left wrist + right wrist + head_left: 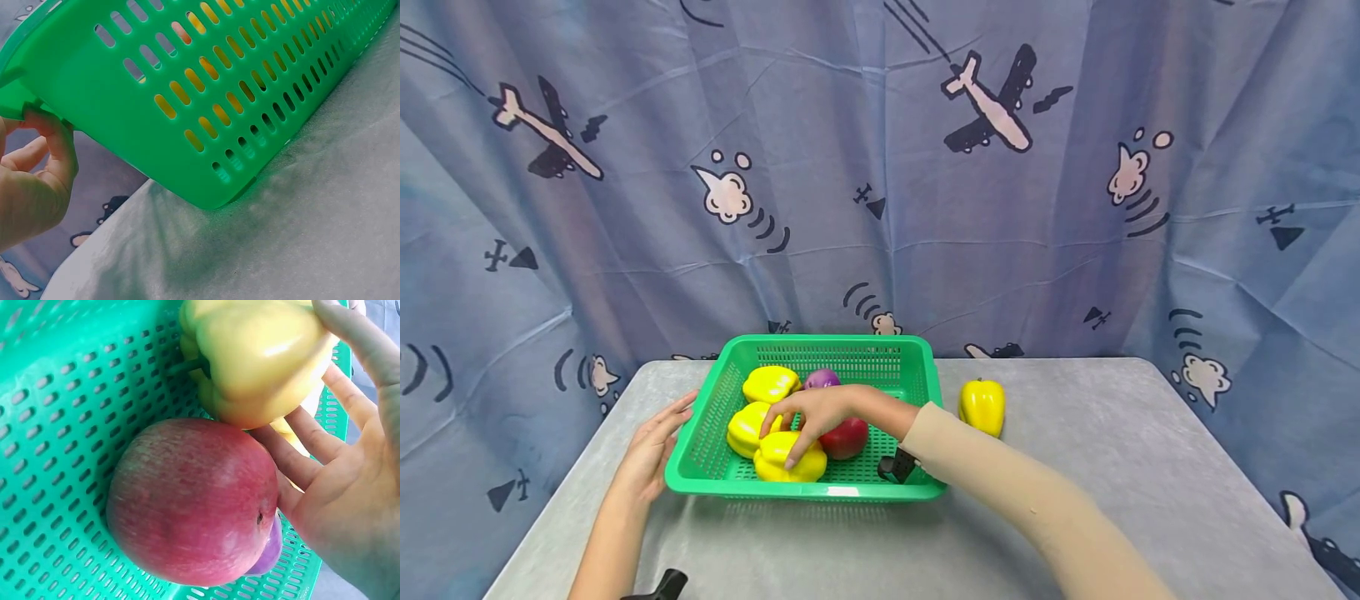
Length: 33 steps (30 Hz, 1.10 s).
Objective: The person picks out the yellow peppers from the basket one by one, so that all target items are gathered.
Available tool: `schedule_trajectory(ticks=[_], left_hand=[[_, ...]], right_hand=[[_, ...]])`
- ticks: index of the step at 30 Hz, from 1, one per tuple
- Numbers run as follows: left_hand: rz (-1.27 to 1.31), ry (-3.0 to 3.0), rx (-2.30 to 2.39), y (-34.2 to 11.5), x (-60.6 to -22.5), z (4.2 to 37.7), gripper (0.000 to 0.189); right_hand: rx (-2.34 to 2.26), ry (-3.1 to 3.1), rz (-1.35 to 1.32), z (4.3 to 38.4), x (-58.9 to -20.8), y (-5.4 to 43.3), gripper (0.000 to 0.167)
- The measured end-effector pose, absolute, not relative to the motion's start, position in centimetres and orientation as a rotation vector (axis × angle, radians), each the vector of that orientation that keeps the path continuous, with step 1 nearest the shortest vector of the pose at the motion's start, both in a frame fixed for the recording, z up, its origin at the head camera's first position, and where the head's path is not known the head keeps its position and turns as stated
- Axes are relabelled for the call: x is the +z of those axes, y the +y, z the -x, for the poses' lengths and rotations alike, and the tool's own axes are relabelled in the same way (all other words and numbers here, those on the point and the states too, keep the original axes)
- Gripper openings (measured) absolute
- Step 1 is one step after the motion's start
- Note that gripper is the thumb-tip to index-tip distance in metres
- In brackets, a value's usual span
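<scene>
A green plastic basket (891,492) with slotted walls stands on the table. My left hand (646,454) grips its left rim, fingers bent at the edge in the left wrist view. Inside the basket, my right hand (814,414) holds a yellow bell pepper (790,461) near the front wall, thumb and fingers spread around its sides. Two more yellow bell peppers, one at the back (771,383) and one at the left (747,429), lie close by. A red apple (194,503) sits beside the held pepper, with a purple round thing (269,551) partly hidden behind it.
Another yellow bell pepper (982,406) stands on the grey table (1112,467), right of the basket. A blue curtain (820,167) with printed airplanes hangs behind the table. The right forearm crosses over the basket's right front corner.
</scene>
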<state>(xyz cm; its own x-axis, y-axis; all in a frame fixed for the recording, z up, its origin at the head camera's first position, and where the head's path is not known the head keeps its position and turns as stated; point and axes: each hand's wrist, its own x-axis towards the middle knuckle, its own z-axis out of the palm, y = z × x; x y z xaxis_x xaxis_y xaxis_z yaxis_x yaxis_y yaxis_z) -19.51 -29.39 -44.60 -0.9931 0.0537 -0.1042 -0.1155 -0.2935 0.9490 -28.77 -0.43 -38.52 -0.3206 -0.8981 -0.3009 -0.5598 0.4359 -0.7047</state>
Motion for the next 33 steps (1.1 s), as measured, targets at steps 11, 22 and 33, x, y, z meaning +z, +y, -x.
schedule_trajectory(ticks=[11,22,33], left_hand=[[0.044,1.769,2.459,-29.3,-44.6,19.5,0.040],[0.025,1.732,2.481,-29.4,-44.6,19.5,0.040],[0.051,1.750,2.464,-29.5,-44.6,19.5,0.042]], right_hand=[[-0.636,2.037,1.249,28.7,-37.4,-0.3,0.054],[-0.700,2.036,1.254,28.6,-36.4,0.2,0.053],[-0.750,2.071,1.240,28.3,-35.6,0.7,0.055]])
